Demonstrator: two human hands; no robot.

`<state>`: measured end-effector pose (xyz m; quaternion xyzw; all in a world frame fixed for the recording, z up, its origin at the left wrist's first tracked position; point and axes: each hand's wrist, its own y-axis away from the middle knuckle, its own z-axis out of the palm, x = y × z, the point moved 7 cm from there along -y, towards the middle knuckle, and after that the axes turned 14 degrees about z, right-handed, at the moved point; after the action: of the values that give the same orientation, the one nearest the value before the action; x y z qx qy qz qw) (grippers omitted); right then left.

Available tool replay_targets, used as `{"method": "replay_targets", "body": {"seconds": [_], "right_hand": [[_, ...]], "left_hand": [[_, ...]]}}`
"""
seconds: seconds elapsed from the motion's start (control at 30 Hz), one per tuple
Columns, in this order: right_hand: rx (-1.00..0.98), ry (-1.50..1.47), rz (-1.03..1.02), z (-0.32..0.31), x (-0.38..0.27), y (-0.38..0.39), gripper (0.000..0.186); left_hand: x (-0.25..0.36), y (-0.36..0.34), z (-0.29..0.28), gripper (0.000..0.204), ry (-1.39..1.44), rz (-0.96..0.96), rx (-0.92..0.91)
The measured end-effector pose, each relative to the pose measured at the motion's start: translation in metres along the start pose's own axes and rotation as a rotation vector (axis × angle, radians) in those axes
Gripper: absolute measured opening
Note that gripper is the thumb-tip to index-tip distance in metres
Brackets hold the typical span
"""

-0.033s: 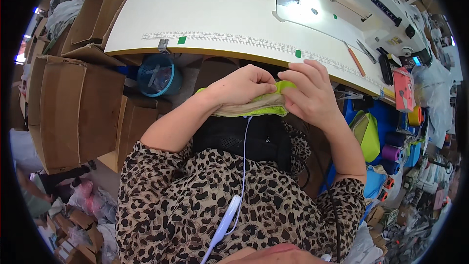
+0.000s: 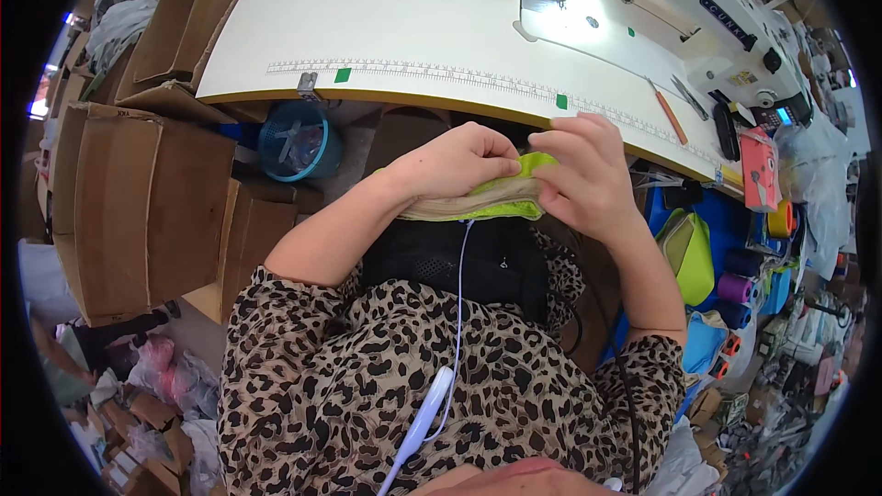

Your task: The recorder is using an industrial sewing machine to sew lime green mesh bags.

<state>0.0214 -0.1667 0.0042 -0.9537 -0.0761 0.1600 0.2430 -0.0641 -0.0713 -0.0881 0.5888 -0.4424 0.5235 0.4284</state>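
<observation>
A lime-green fabric piece with a beige zipper-like strip lies across my front, below the worktable's edge, over a black bag. My left hand is closed on its upper edge, thumb and finger pinching near the right part. My right hand grips the right end with its lower fingers, while the upper fingers are raised and curved; the fingertips behind the fabric are partly hidden.
The white worktable carries a sewing machine, an orange-handled tool and scissors. Cardboard boxes and a blue basket are left; thread spools and a green pouch right. A person's arm shows lower left.
My right hand's raised fingers have shifted slightly up and right. My left hand and the fabric look almost unchanged.
</observation>
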Motion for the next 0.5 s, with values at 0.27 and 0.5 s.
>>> {"method": "replay_targets", "body": {"seconds": [0.27,0.5], "right_hand": [[-0.013,-0.445,0.278,-0.003,0.030,0.014,0.023],[-0.092,-0.188,0.179,0.021,0.013,0.013,0.017]], "left_hand": [[-0.016,0.004,-0.002,0.023,0.043,-0.050,0.005],[-0.008,0.003,-0.001,0.024,0.006,-0.009,-0.007]]}}
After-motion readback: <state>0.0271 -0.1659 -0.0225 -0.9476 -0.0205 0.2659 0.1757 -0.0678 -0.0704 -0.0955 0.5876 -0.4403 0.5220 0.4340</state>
